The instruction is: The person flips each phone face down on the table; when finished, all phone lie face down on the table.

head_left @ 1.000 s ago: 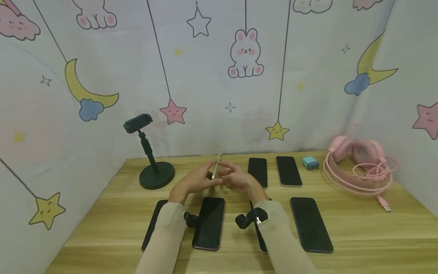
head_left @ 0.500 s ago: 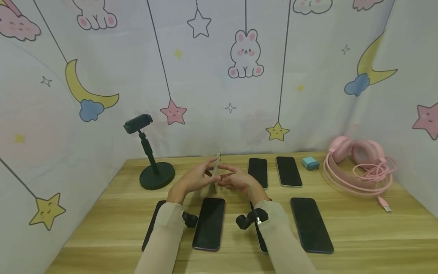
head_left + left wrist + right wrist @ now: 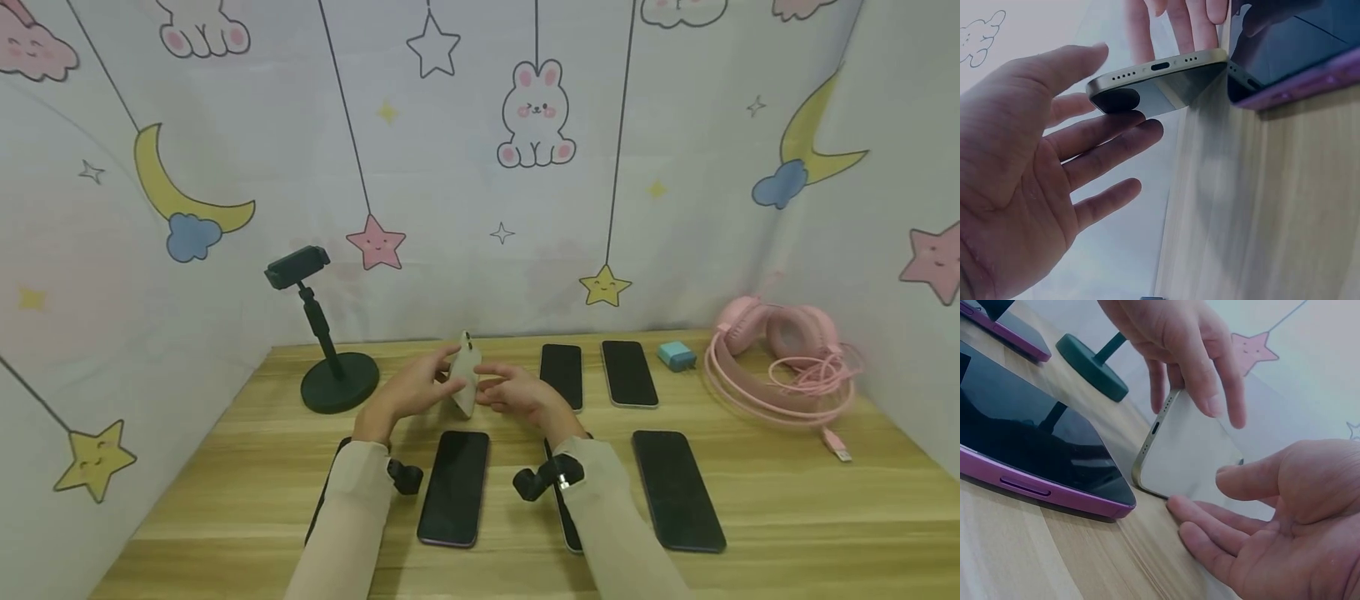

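A pale gold smartphone point(image 3: 466, 367) stands tilted on its long edge between the two hands, its light back turned to the right. My left hand point(image 3: 408, 390) pinches its upper long edge, thumb on the back and fingers on the screen side. The charging port end of the phone point(image 3: 1166, 67) faces the left wrist camera. My right hand point(image 3: 525, 396) lies palm up beside it with relaxed fingers; in the right wrist view its fingertips point(image 3: 1188, 531) are right at the phone's lower edge. A purple-edged phone point(image 3: 453, 492) lies screen up just in front.
Two dark phones lie at the back, one black phone point(image 3: 561, 375) and another phone point(image 3: 628, 373). A larger phone point(image 3: 678, 490) lies front right; the sleeves partly cover two others. Around them are a green phone stand point(image 3: 340, 383), blue charger point(image 3: 677, 356) and pink headphones point(image 3: 780, 362).
The left hand has shifted slightly left and turned the phone, so more of its back shows. The right hand stays nearly in place at the phone's edge.
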Demonstrator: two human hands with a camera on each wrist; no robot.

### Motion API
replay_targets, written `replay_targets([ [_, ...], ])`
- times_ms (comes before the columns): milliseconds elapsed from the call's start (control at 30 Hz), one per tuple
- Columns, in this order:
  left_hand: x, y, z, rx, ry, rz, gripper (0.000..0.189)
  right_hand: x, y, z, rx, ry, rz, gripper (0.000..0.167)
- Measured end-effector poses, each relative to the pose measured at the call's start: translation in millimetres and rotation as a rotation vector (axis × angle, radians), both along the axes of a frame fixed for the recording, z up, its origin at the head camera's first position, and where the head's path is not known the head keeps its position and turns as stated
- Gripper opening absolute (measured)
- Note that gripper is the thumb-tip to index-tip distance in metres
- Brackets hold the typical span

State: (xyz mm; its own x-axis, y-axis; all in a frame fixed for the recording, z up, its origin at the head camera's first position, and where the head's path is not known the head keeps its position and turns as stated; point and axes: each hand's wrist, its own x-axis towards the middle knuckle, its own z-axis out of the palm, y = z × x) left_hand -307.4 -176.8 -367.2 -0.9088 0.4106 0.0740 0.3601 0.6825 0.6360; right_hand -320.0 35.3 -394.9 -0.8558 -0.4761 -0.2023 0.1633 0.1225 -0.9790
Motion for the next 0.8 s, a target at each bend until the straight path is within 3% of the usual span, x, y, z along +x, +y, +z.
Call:
replay_targets([
  [433,-1.8,-10.8,-3.4,-0.066,-0.024,0.007,0.062,-0.2,-1.2,-0.7,0.004,-0.002,0.003,0.053],
  [800,-1.7,-7.1,-6.0,-0.171,-0.096,0.034,0.061,0.3,1.7,1.9,-0.002,-0.024,-0.010,0.052],
])
